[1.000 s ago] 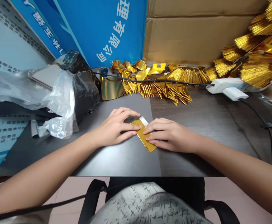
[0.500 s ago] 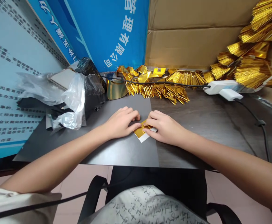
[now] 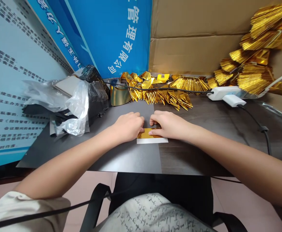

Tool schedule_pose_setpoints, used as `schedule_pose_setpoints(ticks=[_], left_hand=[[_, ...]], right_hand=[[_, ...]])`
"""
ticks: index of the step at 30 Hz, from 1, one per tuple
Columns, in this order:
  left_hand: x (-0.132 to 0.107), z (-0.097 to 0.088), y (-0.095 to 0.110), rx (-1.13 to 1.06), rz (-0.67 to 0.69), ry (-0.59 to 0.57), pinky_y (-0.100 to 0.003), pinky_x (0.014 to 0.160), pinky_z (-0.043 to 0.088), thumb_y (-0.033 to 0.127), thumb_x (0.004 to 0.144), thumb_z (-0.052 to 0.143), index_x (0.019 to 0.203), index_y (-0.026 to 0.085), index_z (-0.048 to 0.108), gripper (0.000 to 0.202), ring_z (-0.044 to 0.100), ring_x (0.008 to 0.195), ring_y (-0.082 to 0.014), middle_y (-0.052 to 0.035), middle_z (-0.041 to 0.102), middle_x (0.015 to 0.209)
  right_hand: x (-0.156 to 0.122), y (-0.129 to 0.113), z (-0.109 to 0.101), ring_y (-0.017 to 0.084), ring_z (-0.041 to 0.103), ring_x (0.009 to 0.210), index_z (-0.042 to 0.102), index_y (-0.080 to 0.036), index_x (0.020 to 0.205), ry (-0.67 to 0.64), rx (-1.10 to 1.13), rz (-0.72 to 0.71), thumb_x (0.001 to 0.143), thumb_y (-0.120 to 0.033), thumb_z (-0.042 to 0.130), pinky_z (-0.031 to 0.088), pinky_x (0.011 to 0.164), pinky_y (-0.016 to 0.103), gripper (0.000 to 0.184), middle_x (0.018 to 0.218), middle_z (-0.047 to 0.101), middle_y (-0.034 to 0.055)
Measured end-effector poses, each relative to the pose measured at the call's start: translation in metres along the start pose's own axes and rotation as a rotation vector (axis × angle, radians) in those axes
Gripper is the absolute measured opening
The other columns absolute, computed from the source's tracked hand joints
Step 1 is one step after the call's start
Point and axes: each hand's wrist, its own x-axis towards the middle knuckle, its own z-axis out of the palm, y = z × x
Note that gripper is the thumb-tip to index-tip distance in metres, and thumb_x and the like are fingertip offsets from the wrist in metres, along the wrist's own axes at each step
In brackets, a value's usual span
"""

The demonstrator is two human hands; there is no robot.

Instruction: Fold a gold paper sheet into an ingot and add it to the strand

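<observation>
A small sheet of gold foil paper with a white strip along its near edge lies on the dark tabletop, its long side facing me. My left hand is closed at the paper's left end, the thumb tip on the gold part. At the right end, my right hand has curled fingers and its thumb laid flat across the foil. Both hands pinch the sheet near its far edge. The fingertips under and behind the paper are partly hidden.
Folded gold paper pieces lie along the back, and more fanned gold bundles are stacked at right. A white power strip with a black cable sits nearby. Crumpled plastic bags are on the left, beside a gold curved sheet.
The gold foil paper has turned from a slant to lie straight across in front of me. My hands have shifted to its two ends.
</observation>
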Motion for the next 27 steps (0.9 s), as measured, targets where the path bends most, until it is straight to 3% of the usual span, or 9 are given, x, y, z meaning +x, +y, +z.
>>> schedule_pose_setpoints(ticks=[5, 10, 13, 15, 18, 22, 27], left_hand=[[-0.003, 0.013, -0.006, -0.051, 0.041, 0.044, -0.028, 0.071, 0.040, 0.026, 0.095, 0.055, 0.093, 0.017, 0.065, 0.014, 0.058, 0.089, -0.0208, -0.0073, 0.064, 0.095], [-0.006, 0.015, -0.014, -0.156, 0.070, 0.107, -0.026, 0.068, 0.035, 0.019, 0.097, 0.047, 0.098, 0.017, 0.059, 0.012, 0.058, 0.084, -0.0169, -0.0038, 0.065, 0.091], [-0.006, 0.013, -0.017, -0.306, 0.107, 0.150, -0.023, 0.066, 0.036, 0.028, 0.097, 0.054, 0.106, 0.019, 0.057, 0.014, 0.057, 0.074, -0.0119, 0.0002, 0.067, 0.088], [-0.006, 0.013, -0.020, -0.451, 0.165, 0.212, -0.021, 0.066, 0.037, 0.030, 0.094, 0.061, 0.101, 0.020, 0.061, 0.012, 0.056, 0.070, -0.0093, 0.0026, 0.067, 0.084], [-0.005, 0.014, -0.024, -0.617, 0.174, 0.357, -0.020, 0.065, 0.038, 0.029, 0.093, 0.060, 0.084, 0.017, 0.062, 0.016, 0.055, 0.068, -0.0079, 0.0026, 0.065, 0.077], [-0.003, 0.017, -0.025, -0.787, 0.109, 0.450, -0.020, 0.063, 0.041, 0.037, 0.094, 0.057, 0.082, 0.016, 0.058, 0.025, 0.054, 0.066, -0.0084, 0.0018, 0.062, 0.074], [-0.003, 0.025, -0.015, -0.610, 0.277, 0.551, -0.023, 0.072, 0.044, 0.034, 0.096, 0.058, 0.086, 0.016, 0.061, 0.021, 0.057, 0.077, -0.0106, -0.0007, 0.065, 0.082]], right_hand=[[-0.007, 0.004, 0.006, 0.016, 0.052, 0.070, 0.060, -0.018, 0.081, 0.009, 0.012, 0.050, 0.085, -0.038, 0.077, 0.030, 0.062, 0.027, 0.026, 0.076, 0.060, 0.0019], [-0.007, 0.011, 0.009, 0.013, 0.051, 0.070, 0.056, -0.017, 0.074, 0.042, 0.081, -0.041, 0.091, -0.034, 0.071, 0.034, 0.066, 0.026, 0.029, 0.076, 0.058, 0.0013], [-0.008, 0.014, 0.007, 0.011, 0.049, 0.064, 0.056, -0.017, 0.074, 0.173, 0.204, -0.148, 0.093, -0.034, 0.068, 0.034, 0.062, 0.024, 0.029, 0.072, 0.058, -0.0003], [-0.009, 0.016, 0.006, 0.010, 0.049, 0.059, 0.058, -0.017, 0.075, 0.269, 0.315, -0.171, 0.092, -0.035, 0.068, 0.034, 0.059, 0.023, 0.027, 0.068, 0.059, -0.0015], [-0.008, 0.020, 0.006, 0.010, 0.052, 0.056, 0.063, -0.017, 0.081, 0.362, 0.530, -0.105, 0.085, -0.042, 0.075, 0.038, 0.053, 0.022, 0.028, 0.069, 0.065, -0.0011], [-0.005, 0.023, 0.006, 0.013, 0.062, 0.062, 0.062, -0.017, 0.077, 0.522, 0.785, -0.063, 0.079, -0.046, 0.079, 0.052, 0.059, 0.025, 0.033, 0.075, 0.069, 0.0025], [-0.007, 0.011, 0.005, 0.014, 0.069, 0.073, 0.070, -0.018, 0.081, 0.762, 0.616, -0.306, 0.085, -0.024, 0.077, 0.057, 0.069, 0.026, 0.010, 0.080, 0.073, 0.0038]])
